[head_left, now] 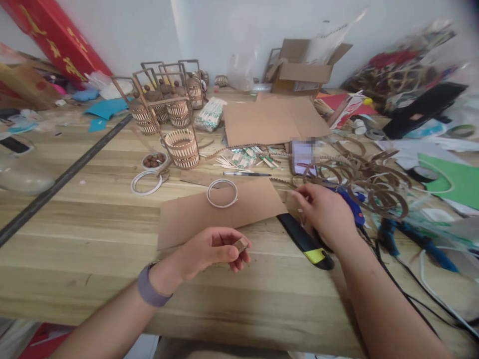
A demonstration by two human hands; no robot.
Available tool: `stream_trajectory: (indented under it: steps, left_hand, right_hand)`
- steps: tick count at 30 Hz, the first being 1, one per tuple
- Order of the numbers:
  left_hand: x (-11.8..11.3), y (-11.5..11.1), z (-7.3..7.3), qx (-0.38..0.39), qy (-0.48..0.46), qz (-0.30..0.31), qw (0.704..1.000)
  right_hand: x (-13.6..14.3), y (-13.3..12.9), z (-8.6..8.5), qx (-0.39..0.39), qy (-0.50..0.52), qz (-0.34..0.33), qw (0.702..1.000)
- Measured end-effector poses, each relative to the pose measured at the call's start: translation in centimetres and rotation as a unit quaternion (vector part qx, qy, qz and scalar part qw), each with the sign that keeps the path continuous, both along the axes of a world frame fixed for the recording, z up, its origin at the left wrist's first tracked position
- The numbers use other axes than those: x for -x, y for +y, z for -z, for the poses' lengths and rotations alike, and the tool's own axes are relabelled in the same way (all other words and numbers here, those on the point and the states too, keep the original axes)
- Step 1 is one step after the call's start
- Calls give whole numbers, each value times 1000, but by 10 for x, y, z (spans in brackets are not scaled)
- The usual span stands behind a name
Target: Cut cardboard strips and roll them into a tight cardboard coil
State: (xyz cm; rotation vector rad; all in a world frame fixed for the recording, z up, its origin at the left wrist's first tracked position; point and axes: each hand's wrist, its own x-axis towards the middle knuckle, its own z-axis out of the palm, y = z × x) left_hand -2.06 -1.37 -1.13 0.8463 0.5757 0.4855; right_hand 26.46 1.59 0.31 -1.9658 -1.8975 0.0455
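Observation:
My left hand [219, 249] pinches a small brown block [241, 244], perhaps folded cardboard, above the table's near part. My right hand [327, 212] has thumb and forefinger brought close together, beside the end of a toothed brown strip [281, 182]; whether it grips anything is hidden. Below that hand lies a black-handled cutter or saw [305, 242] with a yellow-green band. A flat cardboard piece [187, 219] rests between the hands, with a white double-sided tape roll [222, 193] on it. Behind it is a pen [247, 174].
Small slatted baskets with handles [182, 149] stand at the back left, near a bowl of brown balls [154, 160]. Curled cardboard strips [374, 174], a blue glue gun [352, 204], blue-handled pliers [426, 244] and cables crowd the right. A phone [303, 158] stands behind my right hand.

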Motion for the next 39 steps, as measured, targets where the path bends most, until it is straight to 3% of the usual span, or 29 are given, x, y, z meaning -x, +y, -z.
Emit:
stream_trajectory:
  steps: [3,7,15,22,27,30,33,35,39]
  left_hand:
    - [0,-1,0,-3,4,5,1000]
    - [0,-1,-1,-9,6,-3,1000]
    - [-2,-2,-1,-10,16,-25,1000]
    - [-2,1,0,17,11,-100,995]
    - [-4,0,2,16,-6,-121,993]
    - [-4,0,2,-2,-20,-152,988]
    - [-2,1,0,-31,-13,-164,986]
    - [0,2,0,-32,-24,-144,989]
    - [2,2,2,8,-88,-101,991]
  right_hand:
    - [-16,9,8,62,-47,88,993]
    - [-16,12,11,67,-22,97,993]
    - [-29,0,-22,-113,11,186,976]
    - [-52,-12,-28,-256,18,193,947]
    - [-41,-13,-27,-265,40,119,956]
    - [-19,-10,-25,-160,57,-6,985]
    - [-5,-8,-24,-53,87,-126,987]
    - [-3,-8,-23,-30,95,-143,985]
    - [-5,-8,-24,-59,84,-95,990]
